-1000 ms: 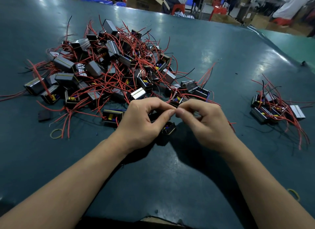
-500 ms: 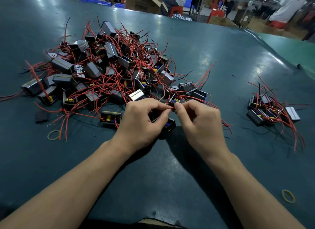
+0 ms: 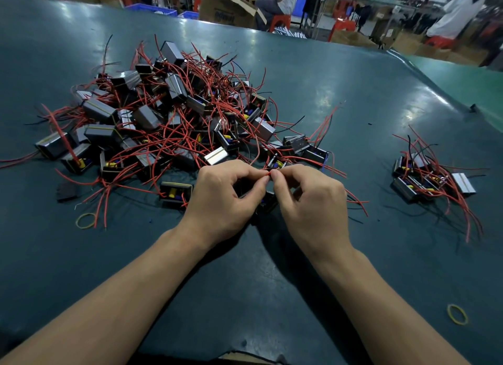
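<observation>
The left hand (image 3: pixel 223 198) and the right hand (image 3: pixel 310 201) meet fingertip to fingertip. Each one pinches, between thumb and forefinger, the same thin red insulated wire (image 3: pixel 268 173). The short piece of wire that shows runs from left to right across the narrow gap between the two hands, so both hands are equally near to it. I judge that any twisting or pulling will go along this same axis.

Directly below the fingertips, half hidden by the curled fingers, is the small black plastic box-shaped module (image 3: pixel 268 202). I cannot tell if the lower fingers carry it or if it rests on the dark green smooth table (image 3: pixel 245 296). Where the wire joins it is hidden.

The wire is thin and flexible and will probably slip easily. The module is rigid, with hard corners.

Beyond the left hand spreads the big tangled heap of the same modules (image 3: pixel 177 114), some with grey metallic shells. Far to the right of the right hand lies a small group of modules (image 3: pixel 424 179). A yellow rubber ring (image 3: pixel 86 220) lies to the left of the left wrist.
</observation>
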The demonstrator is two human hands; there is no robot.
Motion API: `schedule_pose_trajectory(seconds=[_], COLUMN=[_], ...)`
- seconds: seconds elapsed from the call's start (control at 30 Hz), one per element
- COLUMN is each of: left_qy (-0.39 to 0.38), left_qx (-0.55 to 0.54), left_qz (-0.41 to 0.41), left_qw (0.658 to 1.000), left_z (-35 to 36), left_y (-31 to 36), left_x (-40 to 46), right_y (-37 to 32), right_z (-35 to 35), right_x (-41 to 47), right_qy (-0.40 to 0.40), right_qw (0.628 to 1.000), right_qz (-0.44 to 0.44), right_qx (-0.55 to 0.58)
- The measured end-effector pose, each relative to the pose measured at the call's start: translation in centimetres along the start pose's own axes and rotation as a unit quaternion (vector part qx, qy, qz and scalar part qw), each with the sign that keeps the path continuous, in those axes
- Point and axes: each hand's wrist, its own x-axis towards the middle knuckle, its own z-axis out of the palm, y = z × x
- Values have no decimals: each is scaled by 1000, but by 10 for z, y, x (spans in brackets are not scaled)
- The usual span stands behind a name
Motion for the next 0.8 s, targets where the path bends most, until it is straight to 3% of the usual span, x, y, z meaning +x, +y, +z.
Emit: schedule_pose_trajectory(seconds=[0.17,0.43,0.6,0.73,0.8], left_qy=[-8,-7,-22,-25,-35], left_qx=[-1,-7,-15,-21,-16], left_qz=[0,-12,1,9,26], left_qw=[1000,1000,1000,999,999], left_z=[-1,-1,-2,-3,-3], left_y=[1,0,-1,-3,-2], left_x=[0,1,0,0,0], right_y=[0,15,22,21,16], right_z=[-1,-12,-16,-20,-18], right_x=[1,11,15,16,14], right_qy=[-10,-11,-49,-80,-109], right_qw=[997,994,982,981,987], right_qz=[-56,-100,-179,-176,-119], right_qx=[-47,-30,-22,-24,-12])
